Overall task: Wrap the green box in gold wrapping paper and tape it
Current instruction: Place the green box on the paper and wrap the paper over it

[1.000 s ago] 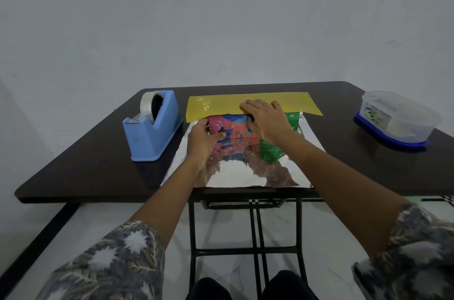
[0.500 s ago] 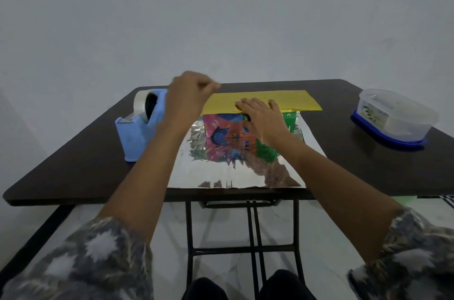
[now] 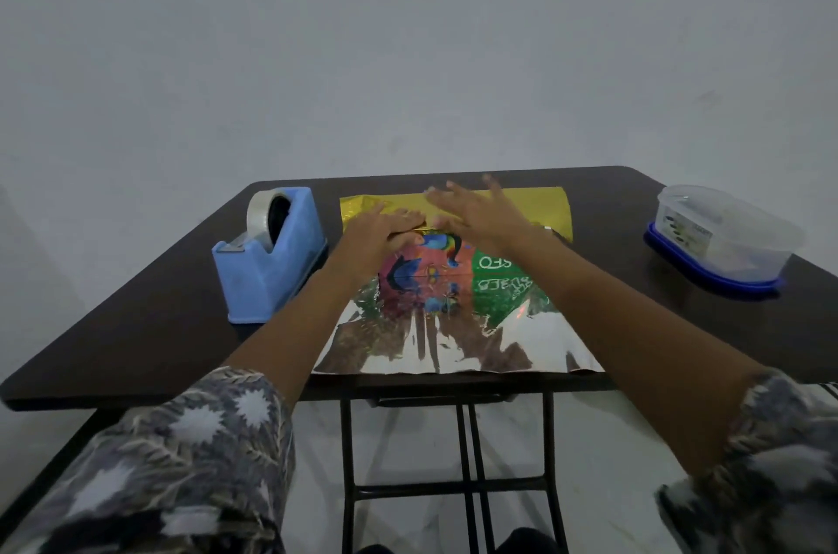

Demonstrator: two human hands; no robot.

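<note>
The green box (image 3: 494,262), printed with a pink and blue picture, lies on the wrapping paper (image 3: 458,340), whose silver underside faces up near me. A gold flap of the paper (image 3: 539,209) is folded over the box's far top edge. My left hand (image 3: 385,231) rests on the gold flap at the box's left part, fingers flat and pressing down. Blurred from motion, my right hand (image 3: 480,213) hovers with fingers spread just above the flap and holds nothing.
A blue tape dispenser (image 3: 272,254) with a clear tape roll stands left of the paper. A clear plastic container with a blue lid (image 3: 725,240) sits at the table's right edge. The dark table (image 3: 149,308) ends close to me.
My left hand came down from beside the tape dispenser onto the gold flap. My right hand lifted off the box and spread its fingers. The camera tilted upward a little.
</note>
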